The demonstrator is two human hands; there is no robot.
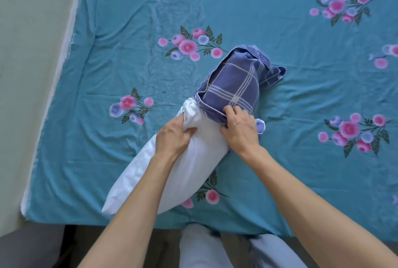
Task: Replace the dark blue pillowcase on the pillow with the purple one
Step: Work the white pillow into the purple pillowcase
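Observation:
A white pillow (150, 177) lies slantwise on the bed, its near end toward the bed's front edge. A blue-purple checked pillowcase (232, 82) with white lines covers only its far end, bunched up there. My left hand (174, 136) grips the bare white pillow just below the case's opening. My right hand (239, 125) pinches the hem of the pillowcase at the pillow's right side. No second pillowcase is in view.
The bed carries a teal sheet (280, 41) with pink and blue flower prints. Its left edge (58, 69) runs along a pale wall, and the front edge is near my legs (204, 246).

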